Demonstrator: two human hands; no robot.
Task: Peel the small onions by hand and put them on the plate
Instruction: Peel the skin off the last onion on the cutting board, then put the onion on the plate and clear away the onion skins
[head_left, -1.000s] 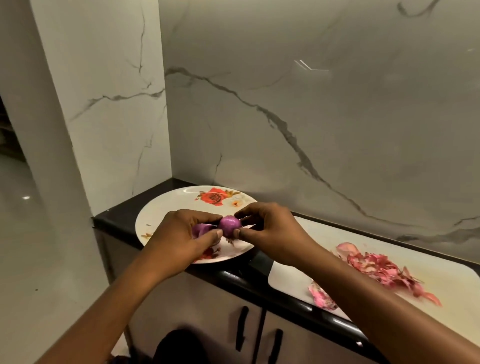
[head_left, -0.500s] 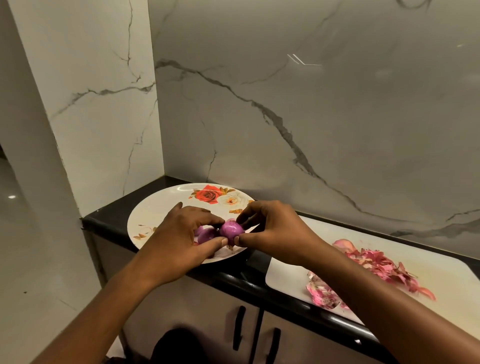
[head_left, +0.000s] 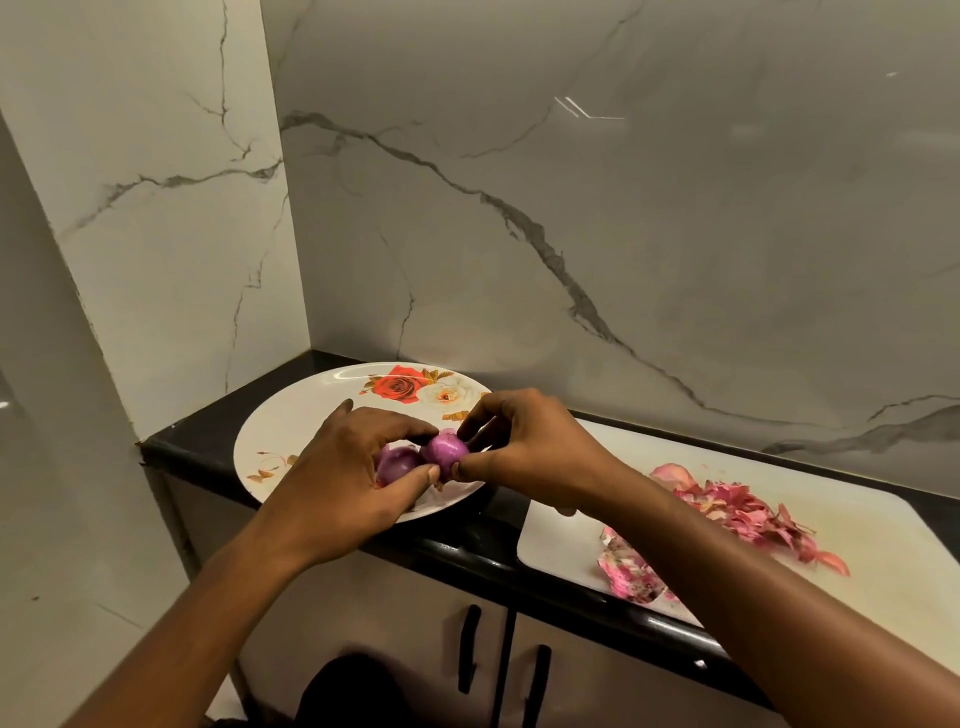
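Cabinet doors (head_left: 470, 649) nearest, black counter (head_left: 467, 540) above them. On the right of the counter is a white cutting board (head_left: 883, 530) with a pile of pink skins (head_left: 737, 512), and a second clump of scraps (head_left: 628, 571) at its near edge. The pile suggests several onions are already done.

Both hands are over the near side of the plate (head_left: 291, 431). Left hand (head_left: 343, 467): thumb and forefinger clamped on the left side of an onion (head_left: 445, 449). Right hand (head_left: 530, 447): thumb and curled fingers pinching the same onion from the right. It sits just above the plate, shiny purple, no dry skin visible from here.

A second onion (head_left: 397, 463) is just left of it, touching or nearly so, partly under the left fingers. Can't tell if it rests on the plate or in the hand. Looks peeled too.

No unpeeled onions in view.

Judgement: late stage. This onion is getting last bits picked off or is about to be set down. Left to do: release it onto the plate. The far part of the plate is bare up to the rose print, with marble wall (head_left: 623, 260) behind.
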